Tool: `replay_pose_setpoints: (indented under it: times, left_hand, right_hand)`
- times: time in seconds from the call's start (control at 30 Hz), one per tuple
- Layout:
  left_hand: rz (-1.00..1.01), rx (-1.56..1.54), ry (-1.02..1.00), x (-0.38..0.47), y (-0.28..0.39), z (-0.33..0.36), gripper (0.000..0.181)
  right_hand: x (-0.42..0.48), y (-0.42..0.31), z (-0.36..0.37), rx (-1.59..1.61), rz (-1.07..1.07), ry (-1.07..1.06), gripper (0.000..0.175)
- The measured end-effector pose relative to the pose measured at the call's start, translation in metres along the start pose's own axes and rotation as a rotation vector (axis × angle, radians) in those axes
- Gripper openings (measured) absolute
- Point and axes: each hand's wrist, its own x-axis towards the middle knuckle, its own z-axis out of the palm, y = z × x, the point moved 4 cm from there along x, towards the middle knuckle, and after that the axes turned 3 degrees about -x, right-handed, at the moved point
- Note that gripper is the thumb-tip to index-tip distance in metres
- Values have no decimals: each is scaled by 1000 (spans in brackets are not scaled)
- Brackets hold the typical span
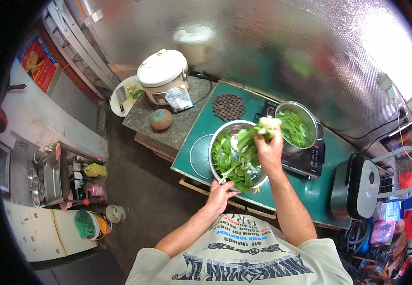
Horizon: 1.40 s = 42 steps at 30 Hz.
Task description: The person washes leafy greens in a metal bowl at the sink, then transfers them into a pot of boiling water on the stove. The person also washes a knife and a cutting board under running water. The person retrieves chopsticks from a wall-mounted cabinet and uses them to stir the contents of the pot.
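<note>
My right hand (269, 148) grips a bunch of leafy greens (250, 142), its pale stem ends pointing up and away. The bunch is over the right side of a stainless steel bowl (211, 156), where more leafy greens (223, 156) lie. With its fingers at the near rim, my left hand (220, 197) holds the bowl. To the right of the bunch, a steel pot (314, 123) with leaves (293, 128) inside stands on a black induction cooker (307, 160). The bowl partly covers a round clear lid (200, 156) on the green tabletop.
A dark round trivet (228, 107) lies behind the bowl. On the stone ledge (145, 124) stand a white rice cooker (163, 76) and a brown round object (161, 119). A plate (118, 108) holds a cleaver (121, 95). At right stands a dark countertop appliance (352, 188).
</note>
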Motion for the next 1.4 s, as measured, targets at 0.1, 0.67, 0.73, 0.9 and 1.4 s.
replay_pose_setpoints:
  times: [0.1, 0.67, 0.73, 0.9, 1.4]
  left_hand:
    - [-16, 19, 4, 0, 0, 2, 44]
    - [25, -70, 41, 8, -1, -7, 36]
    - [29, -75, 39, 7, -2, -12, 35]
    - [3, -91, -1, 8, -4, -21, 31]
    - [85, -130, 48, 5, 16, -22, 33]
  right_hand:
    - [-2, 10, 2, 79, 15, -2, 26]
    - [93, 10, -124, 230, 261, 49, 32]
    - [117, 19, -146, 137, 271, 64, 29]
    - [147, 102, -177, -243, 266, 69, 39]
    - [100, 152, -117, -1183, 389, -582, 53]
